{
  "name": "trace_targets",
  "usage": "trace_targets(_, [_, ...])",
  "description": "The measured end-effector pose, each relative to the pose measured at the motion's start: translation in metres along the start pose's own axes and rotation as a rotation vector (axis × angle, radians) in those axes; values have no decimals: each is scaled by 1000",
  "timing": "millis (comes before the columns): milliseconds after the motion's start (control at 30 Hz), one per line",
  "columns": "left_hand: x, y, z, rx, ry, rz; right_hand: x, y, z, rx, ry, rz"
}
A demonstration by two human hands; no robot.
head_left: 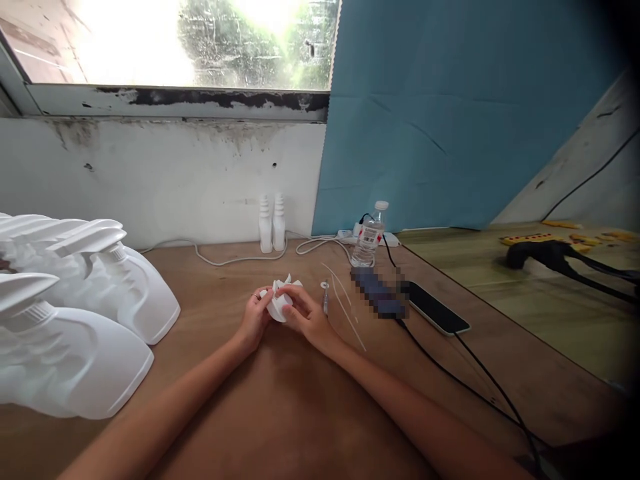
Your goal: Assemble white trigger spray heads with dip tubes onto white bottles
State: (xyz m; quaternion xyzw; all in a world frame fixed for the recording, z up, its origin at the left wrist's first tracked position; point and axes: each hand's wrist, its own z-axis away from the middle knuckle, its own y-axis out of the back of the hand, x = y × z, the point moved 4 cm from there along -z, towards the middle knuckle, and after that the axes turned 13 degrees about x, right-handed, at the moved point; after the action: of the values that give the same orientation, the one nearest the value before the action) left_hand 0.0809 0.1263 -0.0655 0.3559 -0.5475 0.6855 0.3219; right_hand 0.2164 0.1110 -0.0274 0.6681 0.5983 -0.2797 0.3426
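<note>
Close above the wooden table, both hands meet around a white plastic sprayer part point(280, 309) with a curved wall and a small point sticking up. My left hand point(257, 319) grips its left side with bent fingers and wears a ring. From the other side my right hand point(307, 317) has its thumb and fingers closed on the same part, hiding some of it. Just right of that hand lies a small clear and white pump piece point(325, 298). Thin white tubes point(345, 308) rest on the wood beyond it.
Several white spray bottles point(100, 360) crowd the left. Two small white bottles point(266, 230) stand by the wall. A water bottle point(369, 240) stands near a white power strip point(350, 235). Rightward lie a phone point(435, 308), a blurred-out item point(377, 293) and black cables point(445, 370).
</note>
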Motion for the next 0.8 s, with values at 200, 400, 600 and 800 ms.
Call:
trace_targets(200, [10,5,-7,15,66,101,9,62,-15,-252,494,728])
trace_targets(400, [15,1,-3,-65,121,149,38,81,-19,-454,492,996])
trace_targets(600, [12,3,-5,-8,140,-47,7,72,-16,-170,562,746])
trace_targets(800, [10,4,-4,58,58,-127,-23,51,4,169,28,106])
